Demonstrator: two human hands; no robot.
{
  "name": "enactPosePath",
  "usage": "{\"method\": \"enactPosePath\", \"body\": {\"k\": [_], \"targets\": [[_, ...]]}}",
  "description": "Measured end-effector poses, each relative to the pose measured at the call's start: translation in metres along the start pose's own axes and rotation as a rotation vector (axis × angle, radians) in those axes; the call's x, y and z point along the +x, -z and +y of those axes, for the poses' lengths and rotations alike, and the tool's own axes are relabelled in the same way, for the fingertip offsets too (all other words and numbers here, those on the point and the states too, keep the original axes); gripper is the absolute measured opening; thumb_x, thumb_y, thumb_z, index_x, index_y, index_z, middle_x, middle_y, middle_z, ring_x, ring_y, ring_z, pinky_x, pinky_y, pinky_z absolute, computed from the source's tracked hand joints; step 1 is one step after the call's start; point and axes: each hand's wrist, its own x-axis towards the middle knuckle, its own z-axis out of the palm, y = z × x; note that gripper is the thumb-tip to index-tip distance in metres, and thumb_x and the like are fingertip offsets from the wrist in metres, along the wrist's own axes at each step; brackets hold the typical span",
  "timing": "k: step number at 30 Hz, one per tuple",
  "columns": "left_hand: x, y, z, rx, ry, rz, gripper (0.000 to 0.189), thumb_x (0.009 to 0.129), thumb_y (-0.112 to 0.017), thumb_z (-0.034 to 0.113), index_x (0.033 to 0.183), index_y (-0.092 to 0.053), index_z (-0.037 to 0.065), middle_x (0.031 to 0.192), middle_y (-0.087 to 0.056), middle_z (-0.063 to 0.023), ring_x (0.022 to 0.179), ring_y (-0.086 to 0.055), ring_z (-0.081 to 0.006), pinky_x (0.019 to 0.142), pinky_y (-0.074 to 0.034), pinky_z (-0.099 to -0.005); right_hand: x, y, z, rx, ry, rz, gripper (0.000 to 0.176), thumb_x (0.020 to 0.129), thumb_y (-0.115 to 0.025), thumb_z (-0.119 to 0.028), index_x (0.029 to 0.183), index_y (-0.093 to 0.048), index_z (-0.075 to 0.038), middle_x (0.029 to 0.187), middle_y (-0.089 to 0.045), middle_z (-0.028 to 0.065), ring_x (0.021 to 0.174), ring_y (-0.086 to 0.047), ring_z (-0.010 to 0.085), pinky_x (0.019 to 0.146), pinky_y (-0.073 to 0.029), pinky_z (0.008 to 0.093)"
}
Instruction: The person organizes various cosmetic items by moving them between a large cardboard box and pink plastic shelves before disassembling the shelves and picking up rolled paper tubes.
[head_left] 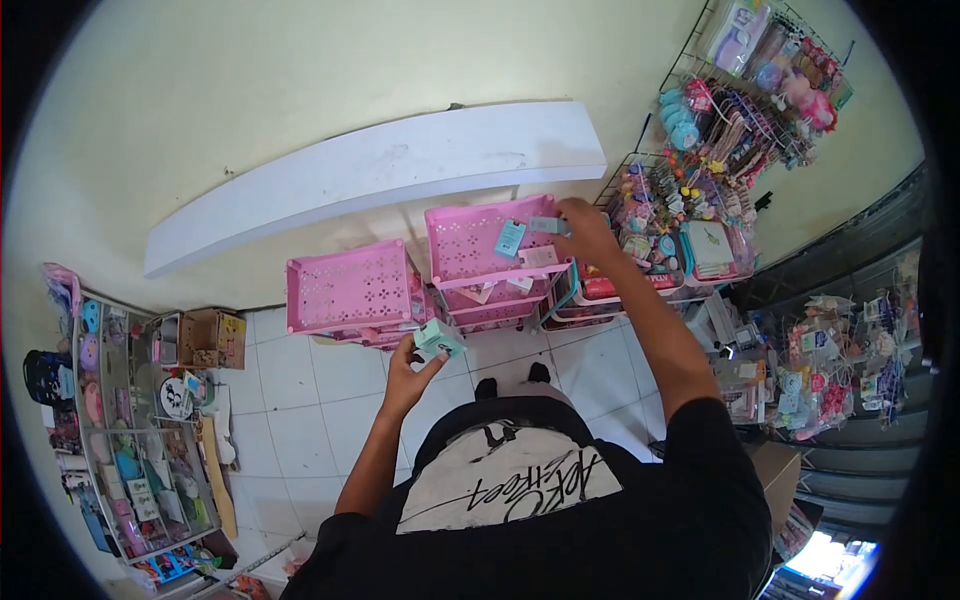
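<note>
My left hand (405, 380) is closed around a mint-green small box (440, 338), held in front of the pink baskets. At the right rim of the middle pink basket (465, 250), my right hand (588, 235) grips a small pale grey-green packet (546, 225) between its fingers. Inside that basket lie a teal packet (510, 238) and a pale pink packet (538, 257). What is printed on these is too small to read.
Another pink basket (350, 285) stands to the left. A white shelf (400, 170) juts from the wall above. Hair accessories hang on a wire rack (740, 120) at right. A glass display case (140, 430) stands left, beside a cardboard box (215, 338).
</note>
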Motion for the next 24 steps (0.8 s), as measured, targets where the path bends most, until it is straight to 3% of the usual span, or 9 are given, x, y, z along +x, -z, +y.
{"method": "enactPosePath", "body": {"k": [2,3,5,6,8,12,15,17,24], "targets": [[0.01,-0.006,-0.001,-0.266,0.039,-0.152,0.047,0.081,-0.072,0.011,0.123,-0.052,0.004,0.11,-0.064,-0.0116,0.101,-0.062,-0.0205,0.085,-0.047,-0.0338,-0.023,0.017,-0.019,0.569,-0.341,0.066,0.036,0.076,-0.072,-0.014,0.108,-0.056,-0.007,0.104,-0.062,0.0115,0.102,-0.061,0.0243,0.086,-0.049,0.039],[0.015,-0.014,0.009,-0.267,0.039,-0.183,0.047,0.081,-0.072,0.011,0.123,-0.052,0.004,0.11,-0.064,-0.0116,0.101,-0.062,-0.0205,0.085,-0.047,-0.0338,-0.036,0.03,-0.033,0.558,-0.368,0.078,0.036,0.076,-0.072,-0.014,0.108,-0.056,-0.007,0.104,-0.062,0.0115,0.102,-0.061,0.0243,0.086,-0.049,0.039],[0.023,-0.038,0.037,-0.717,0.133,-0.249,0.048,0.083,-0.065,0.009,0.127,-0.045,0.005,0.116,-0.061,-0.0158,0.108,-0.062,-0.0268,0.092,-0.048,-0.0392,-0.065,0.055,-0.068,1.219,-0.573,0.18,0.029,0.086,-0.066,-0.017,0.111,-0.054,-0.009,0.097,-0.063,0.0081,0.09,-0.064,0.0205,0.081,-0.051,0.0341],[0.029,-0.05,0.038,-0.718,0.153,-0.287,0.048,0.083,-0.065,0.009,0.127,-0.045,0.005,0.116,-0.061,-0.0158,0.108,-0.062,-0.0268,0.092,-0.048,-0.0392,-0.081,0.061,-0.083,1.207,-0.611,0.202,0.029,0.086,-0.066,-0.017,0.111,-0.054,-0.009,0.097,-0.063,0.0081,0.09,-0.064,0.0205,0.081,-0.051,0.0341],[0.039,-0.076,0.041,-0.95,0.238,-0.459,0.056,0.081,-0.063,0.016,0.131,-0.041,0.006,0.123,-0.057,-0.0188,0.112,-0.06,-0.0329,0.092,-0.049,-0.0438,-0.111,0.068,-0.108,1.84,-0.886,0.4,0.033,0.088,-0.067,-0.02,0.116,-0.052,-0.01,0.1,-0.064,0.0087,0.09,-0.064,0.0185,0.079,-0.052,0.0321],[0.049,-0.143,0.08,-0.979,0.364,-0.641,0.037,0.095,-0.051,0.028,0.123,-0.041,0.008,0.116,-0.06,-0.0172,0.097,-0.065,-0.0291,0.087,-0.052,-0.0435,-0.165,0.072,-0.121,1.885,-0.979,0.519,0.034,0.094,-0.059,-0.032,0.117,-0.051,-0.009,0.096,-0.065,0.0108,0.083,-0.064,0.019,0.072,-0.052,0.0322],[0.048,-0.202,0.104,-1.001,0.476,-0.781,0.042,0.101,-0.04,0.041,0.13,-0.044,0.011,0.113,-0.062,-0.0152,0.088,-0.066,-0.0244,0.08,-0.054,-0.0387,-0.212,0.088,-0.108,1.695,-1.155,0.5,0.054,0.1,-0.032,-0.056,0.117,-0.052,-0.009,0.093,-0.066,0.0096,0.084,-0.065,0.0188,0.069,-0.053,0.0305],[0.042,-0.243,0.116,-1.029,0.587,-0.89,0.053,0.102,-0.033,0.048,0.141,-0.04,0.014,0.111,-0.062,-0.0146,0.084,-0.065,-0.0219,0.076,-0.055,-0.0352,-0.241,0.103,-0.098,1.658,-1.183,0.637,0.06,0.099,-0.027,-0.059,0.115,-0.052,-0.008,0.091,-0.065,0.0105,0.083,-0.064,0.0186,0.069,-0.052,0.0301],[-0.012,-0.384,0.158,-0.885,0.746,-1.123,0.052,0.102,-0.035,0.046,0.145,-0.037,0.016,0.111,-0.062,-0.0144,0.085,-0.065,-0.022,0.077,-0.056,-0.0355,-0.364,0.151,-0.063,1.391,-1.184,0.924,0.066,0.1,-0.019,-0.061,0.111,-0.053,-0.005,0.087,-0.063,0.0101,0.082,-0.063,0.017,0.072,-0.05,0.0296]]}}
